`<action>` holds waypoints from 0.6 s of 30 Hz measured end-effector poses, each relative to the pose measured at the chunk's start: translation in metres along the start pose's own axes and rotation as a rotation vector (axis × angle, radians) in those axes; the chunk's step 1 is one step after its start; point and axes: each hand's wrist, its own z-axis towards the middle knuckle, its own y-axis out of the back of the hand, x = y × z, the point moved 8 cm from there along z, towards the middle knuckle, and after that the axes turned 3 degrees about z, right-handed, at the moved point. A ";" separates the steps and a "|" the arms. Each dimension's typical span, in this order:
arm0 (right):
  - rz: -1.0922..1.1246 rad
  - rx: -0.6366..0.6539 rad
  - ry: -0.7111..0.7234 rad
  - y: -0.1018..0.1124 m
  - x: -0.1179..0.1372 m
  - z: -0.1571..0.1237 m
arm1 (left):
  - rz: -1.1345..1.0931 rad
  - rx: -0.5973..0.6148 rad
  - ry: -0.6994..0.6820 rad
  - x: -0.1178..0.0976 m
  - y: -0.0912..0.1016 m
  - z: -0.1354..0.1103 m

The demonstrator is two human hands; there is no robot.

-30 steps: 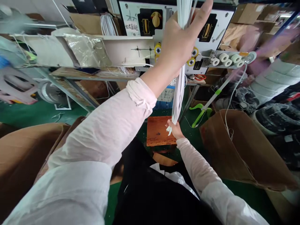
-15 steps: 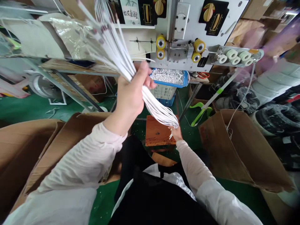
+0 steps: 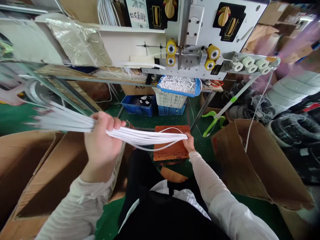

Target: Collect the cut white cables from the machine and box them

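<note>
A bundle of thin white wires [image 3: 147, 137] stretches level between my two hands, above a reddish-brown wooden stool top [image 3: 172, 152]. My left hand [image 3: 103, 138] is shut around the bundle, and its fanned, blurred ends stick out to the left past my fist. My right hand [image 3: 188, 142] grips the other end at the edge of the stool top. One loose wire loops away from the bundle near that hand. The wire tips in my right hand are hidden by my fingers.
A white wire-processing machine [image 3: 190, 56] with yellow rollers stands ahead, with a blue tray of small white pieces [image 3: 198, 87] below it. Blue crates [image 3: 136, 105] sit on the green floor. Open cardboard boxes [image 3: 240, 160] flank me on both sides.
My left hand has swung down and out to the left, drawing the bundle from a raised slant to level. My right hand stays near the stool top.
</note>
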 end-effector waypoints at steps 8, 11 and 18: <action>0.082 0.110 -0.136 -0.015 -0.003 -0.002 | 0.064 -0.146 0.051 0.036 0.032 -0.007; 0.126 0.194 -0.221 -0.019 0.010 -0.004 | -0.034 -0.275 0.106 0.036 0.053 -0.006; -0.336 0.647 -0.136 -0.014 0.090 -0.020 | 0.199 -0.576 0.158 -0.010 0.180 -0.035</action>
